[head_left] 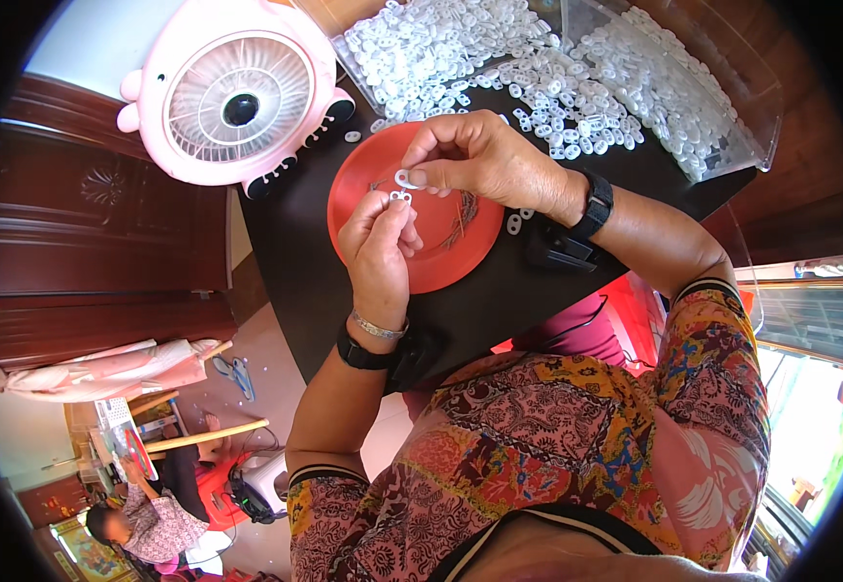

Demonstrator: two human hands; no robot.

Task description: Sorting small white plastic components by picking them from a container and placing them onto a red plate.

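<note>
Over a red plate (pixel 363 160), my two hands meet with their fingertips nearly touching. My left hand (pixel 379 238) pinches a small white plastic piece with two holes (pixel 400 196). Just above it, my right hand (pixel 475 160) holds another small white plastic piece (pixel 405 178) between thumb and forefinger. Whether the two pieces touch, I cannot tell. Thin brownish wire-like bits (pixel 462 221) lie in the plate, partly hidden by my hands.
Heaps of white two-holed pieces (pixel 547 87) spill from clear plastic bins (pixel 765 136) onto the dark table (pixel 295 281). A pink animal-shaped fan (pixel 237 97) stands at the far left. Blue scissors (pixel 237 376) are at lower left, where another person (pixel 155 519) sits.
</note>
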